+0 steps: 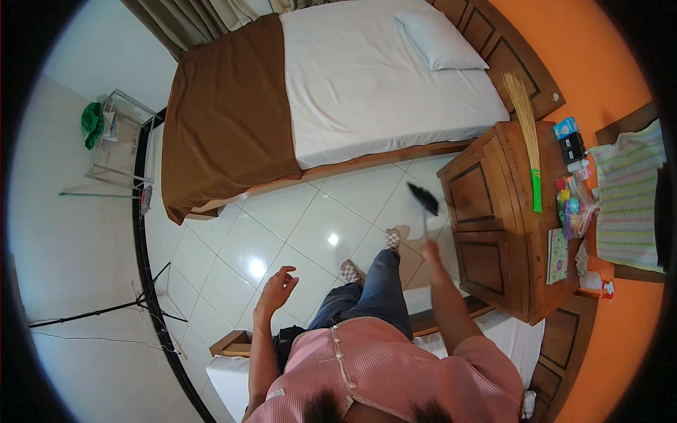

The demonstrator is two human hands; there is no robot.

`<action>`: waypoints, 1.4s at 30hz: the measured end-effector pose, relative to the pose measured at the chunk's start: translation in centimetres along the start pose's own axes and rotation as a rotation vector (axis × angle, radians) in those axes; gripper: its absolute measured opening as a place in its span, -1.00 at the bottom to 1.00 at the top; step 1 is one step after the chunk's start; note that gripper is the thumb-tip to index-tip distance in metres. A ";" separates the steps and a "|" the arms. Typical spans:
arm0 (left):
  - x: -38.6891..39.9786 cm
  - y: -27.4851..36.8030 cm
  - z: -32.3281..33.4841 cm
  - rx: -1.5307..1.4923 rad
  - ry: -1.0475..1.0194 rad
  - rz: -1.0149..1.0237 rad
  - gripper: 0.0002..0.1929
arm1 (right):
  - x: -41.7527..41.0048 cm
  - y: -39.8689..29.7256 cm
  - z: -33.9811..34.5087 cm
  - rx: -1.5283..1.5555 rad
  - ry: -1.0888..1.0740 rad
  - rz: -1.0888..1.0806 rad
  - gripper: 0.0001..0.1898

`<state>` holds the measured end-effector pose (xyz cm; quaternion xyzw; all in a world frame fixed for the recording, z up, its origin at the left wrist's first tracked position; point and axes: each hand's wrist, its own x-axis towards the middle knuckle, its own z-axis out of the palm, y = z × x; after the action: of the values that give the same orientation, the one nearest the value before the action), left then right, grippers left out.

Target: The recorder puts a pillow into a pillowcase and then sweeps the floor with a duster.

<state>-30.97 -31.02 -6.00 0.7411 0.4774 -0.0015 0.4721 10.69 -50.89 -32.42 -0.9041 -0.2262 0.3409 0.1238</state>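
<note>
My right hand (430, 250) is closed around the thin handle of a broom or brush with a black head (423, 198). The black head hangs over or rests on the white floor tiles, beside the wooden cabinet; which of the two I cannot tell. My left hand (279, 288) is raised over the floor on the other side of my legs, fingers loosely curled and apart, with nothing in it. A stick broom (523, 121) with a green handle lies on top of the wooden cabinet (539, 232).
Beyond the floor stands a bed (365, 106) with a brown blanket (238, 111) and a pillow (449, 42). Toiletries in a plastic bag (576, 206) sit on the cabinet. At the left are a metal rack (119, 177), a mop (145, 200) and a black tripod stand (140, 302). Another bed (230, 373) is behind me.
</note>
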 end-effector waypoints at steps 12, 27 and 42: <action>-0.1 1.5 1.9 -0.109 0.051 0.152 -0.75 | -14.7 -3.2 0.5 -0.046 -0.072 -0.381 -0.81; -6.6 3.3 6.5 -0.037 0.035 0.081 -0.76 | -3.3 8.0 -5.3 -0.291 0.020 -0.028 -0.76; -8.8 7.1 14.0 -0.101 -0.019 0.105 -0.76 | -20.5 10.5 -0.2 0.042 -0.225 -0.333 -0.71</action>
<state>-24.48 -47.71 -4.82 0.7403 0.4329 0.0405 0.5127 0.59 -70.11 -24.76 -0.8076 -0.3778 0.4192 0.1715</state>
